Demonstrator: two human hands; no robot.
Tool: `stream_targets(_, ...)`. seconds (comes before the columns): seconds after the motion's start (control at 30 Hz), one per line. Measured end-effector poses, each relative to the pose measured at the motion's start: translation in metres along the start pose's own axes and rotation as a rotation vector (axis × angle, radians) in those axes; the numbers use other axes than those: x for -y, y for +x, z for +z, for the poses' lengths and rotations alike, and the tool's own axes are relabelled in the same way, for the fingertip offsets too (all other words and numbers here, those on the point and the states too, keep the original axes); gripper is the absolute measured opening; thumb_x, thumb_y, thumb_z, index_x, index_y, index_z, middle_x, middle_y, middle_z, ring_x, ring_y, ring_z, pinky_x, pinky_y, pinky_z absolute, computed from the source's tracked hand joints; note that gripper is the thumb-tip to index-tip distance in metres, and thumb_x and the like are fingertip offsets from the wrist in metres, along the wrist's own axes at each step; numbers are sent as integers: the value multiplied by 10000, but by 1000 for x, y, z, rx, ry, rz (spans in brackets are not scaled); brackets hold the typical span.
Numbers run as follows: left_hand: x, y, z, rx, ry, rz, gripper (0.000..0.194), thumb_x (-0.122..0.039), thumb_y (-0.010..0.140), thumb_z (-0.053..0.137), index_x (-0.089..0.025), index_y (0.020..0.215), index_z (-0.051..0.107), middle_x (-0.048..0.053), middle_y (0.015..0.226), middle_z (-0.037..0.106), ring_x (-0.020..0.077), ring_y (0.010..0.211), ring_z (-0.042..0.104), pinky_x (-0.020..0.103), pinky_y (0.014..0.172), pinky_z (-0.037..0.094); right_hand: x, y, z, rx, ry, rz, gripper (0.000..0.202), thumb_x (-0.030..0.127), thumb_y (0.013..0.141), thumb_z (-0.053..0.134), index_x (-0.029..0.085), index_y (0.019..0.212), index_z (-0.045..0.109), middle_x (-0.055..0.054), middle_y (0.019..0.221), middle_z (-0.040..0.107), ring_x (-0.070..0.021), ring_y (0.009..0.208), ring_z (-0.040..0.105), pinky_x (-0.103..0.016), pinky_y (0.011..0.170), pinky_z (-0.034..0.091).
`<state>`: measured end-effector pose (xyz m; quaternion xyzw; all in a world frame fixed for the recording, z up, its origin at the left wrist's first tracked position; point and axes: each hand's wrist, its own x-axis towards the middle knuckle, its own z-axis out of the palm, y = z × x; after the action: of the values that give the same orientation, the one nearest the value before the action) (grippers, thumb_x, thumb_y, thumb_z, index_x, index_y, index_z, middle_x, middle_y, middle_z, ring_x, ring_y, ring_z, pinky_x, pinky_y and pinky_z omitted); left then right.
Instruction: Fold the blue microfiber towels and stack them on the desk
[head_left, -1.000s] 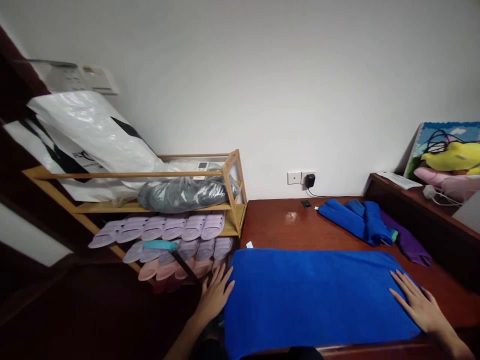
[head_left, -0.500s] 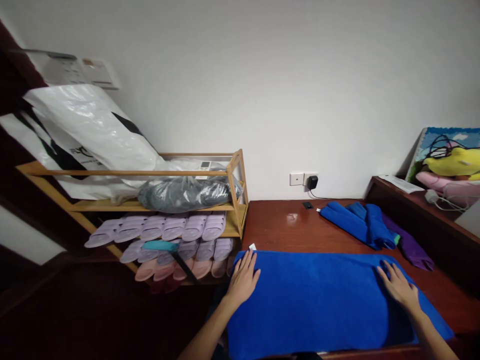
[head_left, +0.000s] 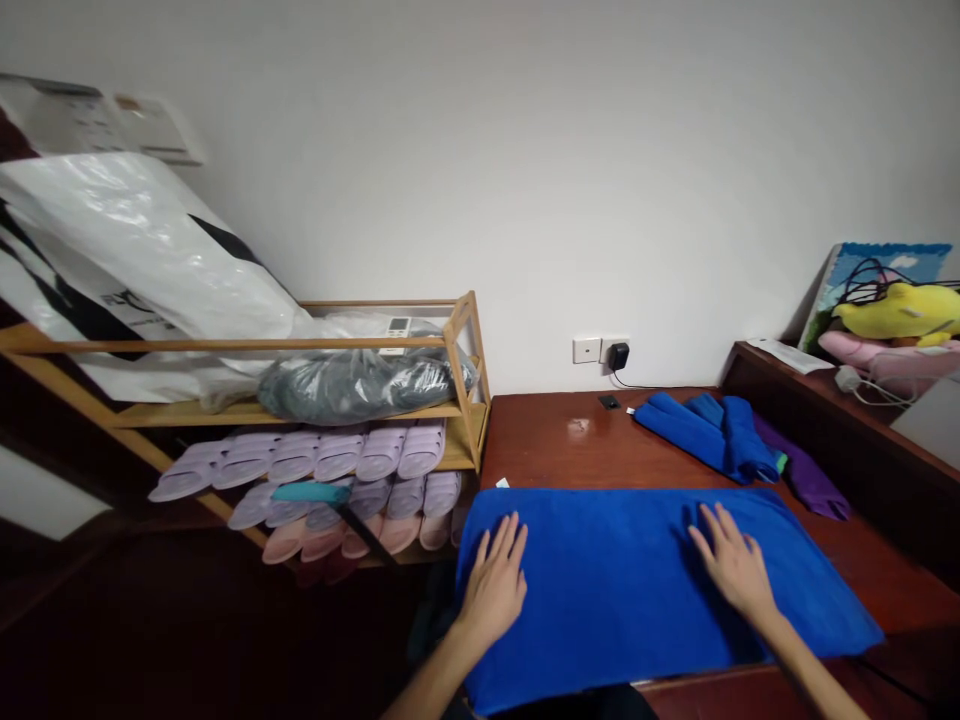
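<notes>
A blue cloth [head_left: 615,590] lies spread out on the reddish-brown wooden table [head_left: 540,440], with a small white tag at its far left corner. My left hand [head_left: 495,580] rests on the cloth's left part, palm down with the fingers stretched forward. Over the right half of the cloth is my right hand [head_left: 735,560], its fingers spread and holding nothing; a shadow shows beside it. Further back on the table are folded blue cloths [head_left: 705,435], next to a purple cloth [head_left: 806,475].
To the left, a wooden rack [head_left: 469,400] holds white bags [head_left: 150,260] and rows of slippers [head_left: 330,455]. A black plug [head_left: 618,356] sits in the wall socket. On the raised right ledge lie a yellow plush [head_left: 896,312] and cables.
My right hand has moved left, from near the cloth's right edge toward its middle. My left hand has come slightly nearer, off the far corner. The view has shifted a little.
</notes>
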<state>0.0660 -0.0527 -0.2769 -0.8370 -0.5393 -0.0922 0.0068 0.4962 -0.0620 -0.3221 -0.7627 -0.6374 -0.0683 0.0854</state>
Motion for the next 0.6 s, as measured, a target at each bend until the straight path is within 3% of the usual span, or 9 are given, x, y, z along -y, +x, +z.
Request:
stream_targets(0.07,-7,-30,-1,48,-36,18,703,-96,784,403,-273,1452,272,11,1527,233,198,1391,231,424,1114,261,22,-30,2,27,73,-108,649,590,894,234,257,1450,274,-67,1514,266,-217,1388,217,-463,1062,275)
stream_targets(0.13,-4,-59,-2,79,-52,-55,716,-80,786,372,-313,1453,254,-15,1527,228,192,1390,234,434,1107,276,31,-51,4,41,110,-132,647,604,893,254,285,1457,249,-51,1515,264,-220,1391,210,-470,1076,255)
stream_targets(0.27,31,-107,-6,156,-76,-237,746,-69,759,362,-348,1443,265,-38,1515,256,188,1377,268,460,1102,279,27,-60,2,36,154,-109,637,596,897,270,284,1452,266,-52,1514,264,-245,1388,215,-490,1081,247)
stream_targets(0.37,58,-130,-7,215,-41,-362,700,-55,713,384,-276,1376,432,14,1472,359,210,1344,342,480,1094,290,25,-56,-5,-8,178,-122,623,573,898,289,255,1432,324,-65,1502,288,-264,1377,243,-503,1076,260)
stream_targets(0.47,58,-131,-8,86,-24,-374,575,-75,742,381,-206,1270,564,53,1441,413,222,1316,393,450,1095,309,46,-63,-16,-114,222,-176,580,515,905,329,224,1405,384,-79,1496,291,-286,1369,261,-511,1081,254)
stream_targets(0.53,40,-119,-11,-46,-77,-269,547,-108,800,362,-212,1312,523,37,1458,391,201,1328,372,400,1096,322,76,-76,-24,-127,288,-273,551,477,911,367,261,1418,359,-49,1501,279,-288,1365,270,-509,1082,265)
stream_targets(0.6,13,-101,-13,-114,-144,-139,539,-162,862,353,-245,1391,417,13,1496,320,196,1363,305,385,1095,326,110,-93,-29,-62,361,-380,559,470,914,393,333,1444,280,-3,1508,256,-282,1361,279,-506,1074,293)
